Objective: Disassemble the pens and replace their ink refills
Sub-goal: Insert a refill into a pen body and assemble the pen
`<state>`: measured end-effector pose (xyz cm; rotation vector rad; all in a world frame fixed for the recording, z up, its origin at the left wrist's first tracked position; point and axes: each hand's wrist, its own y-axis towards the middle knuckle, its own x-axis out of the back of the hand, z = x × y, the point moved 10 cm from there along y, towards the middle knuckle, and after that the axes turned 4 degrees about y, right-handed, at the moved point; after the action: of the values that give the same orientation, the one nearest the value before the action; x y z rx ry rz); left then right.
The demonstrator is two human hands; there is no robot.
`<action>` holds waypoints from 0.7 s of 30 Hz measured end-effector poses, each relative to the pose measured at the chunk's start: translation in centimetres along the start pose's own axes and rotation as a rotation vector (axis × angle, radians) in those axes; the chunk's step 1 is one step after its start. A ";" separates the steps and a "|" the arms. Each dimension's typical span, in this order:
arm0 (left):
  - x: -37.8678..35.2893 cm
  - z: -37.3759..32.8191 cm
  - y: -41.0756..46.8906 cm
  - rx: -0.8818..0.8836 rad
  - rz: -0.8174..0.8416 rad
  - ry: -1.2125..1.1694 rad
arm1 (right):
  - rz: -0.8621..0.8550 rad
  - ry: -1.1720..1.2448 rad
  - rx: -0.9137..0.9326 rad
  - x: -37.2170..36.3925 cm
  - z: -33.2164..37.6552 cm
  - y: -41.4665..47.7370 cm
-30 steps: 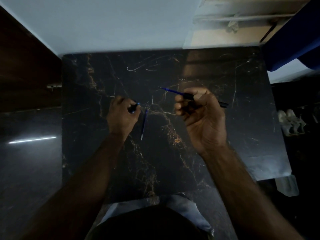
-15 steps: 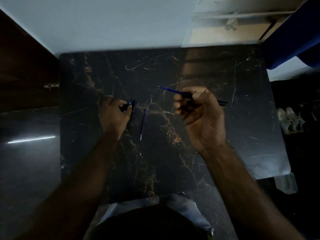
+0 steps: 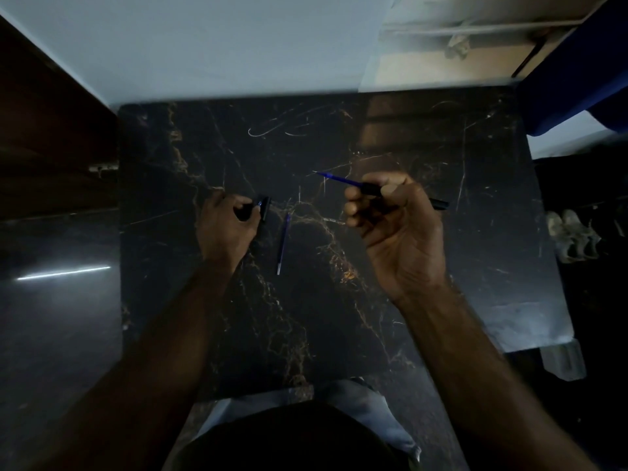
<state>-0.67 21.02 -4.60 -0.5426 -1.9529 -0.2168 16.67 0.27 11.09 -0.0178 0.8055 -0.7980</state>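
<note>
My right hand [image 3: 397,226] is closed around a black pen barrel [image 3: 438,203], held above the table. A blue ink refill [image 3: 336,179] sticks out of the barrel's front end and points up-left. My left hand [image 3: 224,226] rests on the dark marble table [image 3: 339,317] and pinches a small black pen part [image 3: 261,209] with a blue glint. A loose blue refill [image 3: 282,243] lies on the table between the hands, closer to the left one and nearly upright in the view.
The table's far edge meets a pale wall [image 3: 221,45]. A blue cloth [image 3: 571,73] hangs at the upper right. Pale shoes [image 3: 571,236] sit on the dark floor right of the table. My lap is at the near edge.
My left hand has drawn slightly left and away from the loose refill, still holding the small black part. The right hand has held its pose with the barrel and refill.
</note>
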 end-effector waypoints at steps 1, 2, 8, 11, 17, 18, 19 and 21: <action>0.1 0.0 0.0 -0.005 -0.004 -0.005 | -0.001 -0.002 0.000 0.0 0.0 0.0; 0.2 -0.1 0.0 -0.011 -0.003 -0.011 | 0.000 -0.004 0.001 0.0 0.0 0.0; 2.1 -0.6 0.2 0.077 -0.075 -0.272 | -0.008 0.006 -0.006 0.0 0.1 -0.2; 3.8 -3.8 1.2 0.115 0.133 -0.835 | 0.001 0.039 -0.001 -0.3 0.3 -0.1; 10.0 -17.3 -1.8 -0.302 0.615 -1.319 | 0.002 0.145 -0.033 -2.5 0.1 0.7; 10.4 -18.0 -1.8 -0.295 0.579 -1.326 | 0.000 0.154 -0.031 -2.8 0.0 0.8; 10.6 -18.2 -1.7 -0.276 0.531 -1.334 | -0.001 0.166 -0.029 -3.0 0.0 0.8; 10.9 -17.8 -1.5 -0.206 0.431 -1.357 | -0.006 0.179 -0.026 -3.1 -0.1 0.9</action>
<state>9.32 15.86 13.08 -1.4865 -3.0109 0.3376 15.86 2.97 12.71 0.0281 0.9856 -0.8019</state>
